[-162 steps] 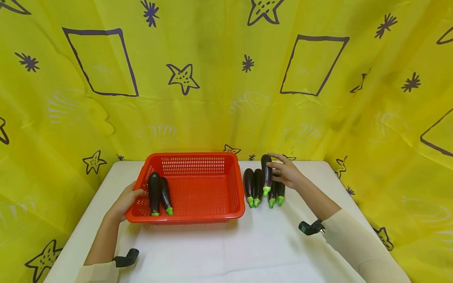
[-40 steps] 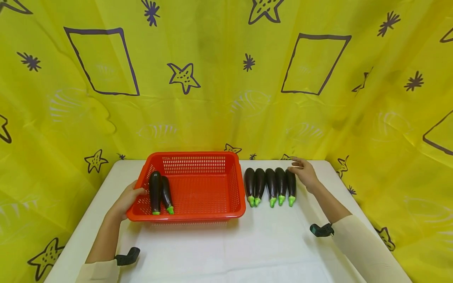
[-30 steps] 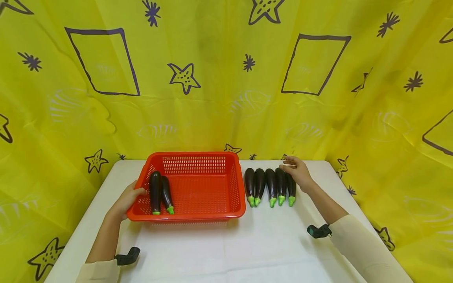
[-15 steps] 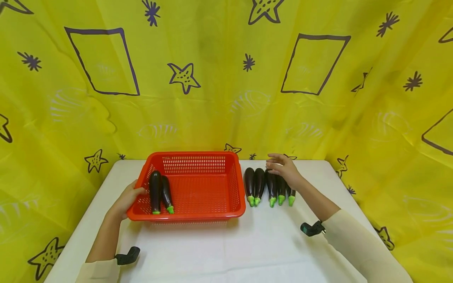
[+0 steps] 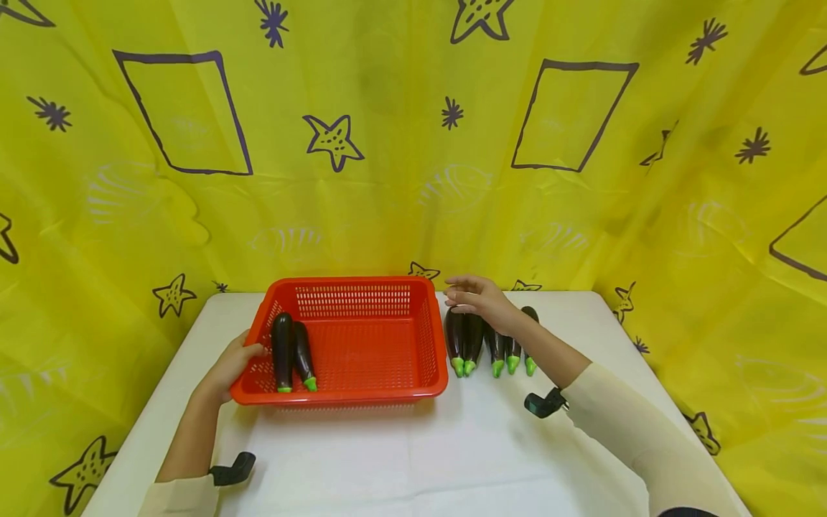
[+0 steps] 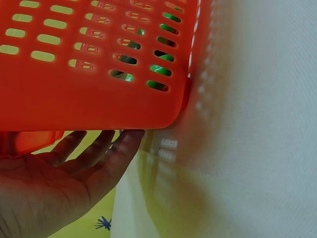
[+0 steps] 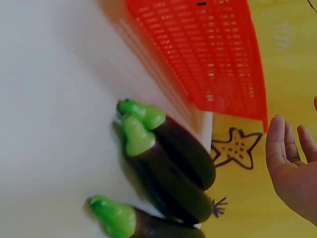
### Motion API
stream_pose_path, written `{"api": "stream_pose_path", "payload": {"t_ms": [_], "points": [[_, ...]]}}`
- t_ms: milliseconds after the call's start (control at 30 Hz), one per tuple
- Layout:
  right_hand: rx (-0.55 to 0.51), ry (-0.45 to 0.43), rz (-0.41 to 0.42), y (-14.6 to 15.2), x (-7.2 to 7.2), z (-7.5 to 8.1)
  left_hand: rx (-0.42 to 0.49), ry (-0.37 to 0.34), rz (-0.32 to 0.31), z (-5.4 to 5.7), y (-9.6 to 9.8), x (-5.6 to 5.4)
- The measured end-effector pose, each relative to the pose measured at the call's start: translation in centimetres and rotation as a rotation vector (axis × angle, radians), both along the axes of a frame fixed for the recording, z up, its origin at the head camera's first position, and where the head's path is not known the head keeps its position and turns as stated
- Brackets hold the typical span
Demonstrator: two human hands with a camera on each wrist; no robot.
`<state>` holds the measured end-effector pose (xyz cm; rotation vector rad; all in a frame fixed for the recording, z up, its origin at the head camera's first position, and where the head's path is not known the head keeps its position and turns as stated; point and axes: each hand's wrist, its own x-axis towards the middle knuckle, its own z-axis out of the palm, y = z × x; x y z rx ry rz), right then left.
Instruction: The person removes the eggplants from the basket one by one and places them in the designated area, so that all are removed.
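My left hand [image 5: 227, 365] grips the left rim of a red plastic basket [image 5: 339, 397], thumb over the edge; in the left wrist view its fingers curl beneath the rim of the basket [image 6: 89, 99]. Two dark eggplants, a larger one [image 5: 282, 350] and a slimmer one [image 5: 302, 352], lie at the basket's left end. Over the row of several eggplants right of the basket, my right hand [image 5: 487, 301] hovers with extended fingers, nearest the leftmost eggplant [image 5: 456, 337] and partly covering the others. In the right wrist view the hand [image 7: 294, 168] holds nothing.
A white cloth-covered table [image 5: 388, 459] spreads in front of the basket. Yellow patterned curtain [image 5: 388, 215] hangs close behind the table and along both sides. The rightmost eggplant [image 5: 530, 314] shows beside my right forearm.
Since the oldest frame the eggplant in my right hand has been set down in the row. My right hand has then swept leftward above the row. The left hand and basket stay put.
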<state>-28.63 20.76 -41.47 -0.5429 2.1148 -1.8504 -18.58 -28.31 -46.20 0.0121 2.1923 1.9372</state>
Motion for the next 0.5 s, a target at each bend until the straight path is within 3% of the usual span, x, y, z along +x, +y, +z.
{"api": "stream_pose_path", "payload": {"t_ms": [200, 500], "points": [[-0.028, -0.003, 0.089, -2.5, -0.3, 0.8, -0.009, -0.002, -0.002, 0.0, 0.0, 0.1], [-0.024, 0.008, 0.149, -6.3, -0.7, 1.4, -0.011, -0.005, -0.001, 0.0, -0.1, 0.2]]}}
